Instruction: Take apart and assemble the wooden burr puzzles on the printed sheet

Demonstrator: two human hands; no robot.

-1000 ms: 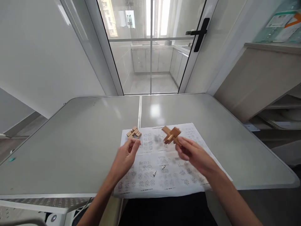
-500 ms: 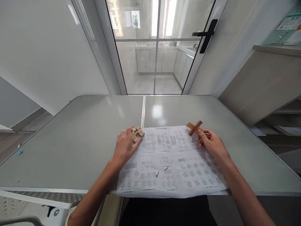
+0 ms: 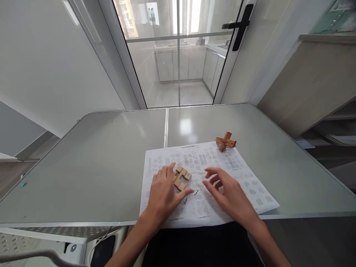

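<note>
A pale wooden block puzzle lies on a printed instruction sheet spread over the grey table. My left hand rests on the sheet with its fingers and thumb curled around the left side of this puzzle. My right hand hovers just right of it, fingers spread, holding nothing. A darker cross-shaped wooden puzzle stands alone at the sheet's far right corner, well beyond both hands.
Behind the table a glass door with a black handle looks into another room. Wooden shelving stands to the right. A folding step sits below the table's left front edge.
My left hand has dragged the pale block puzzle from the sheet's far left corner toward its middle. My right hand has let go of the cross puzzle and come back toward the middle.
</note>
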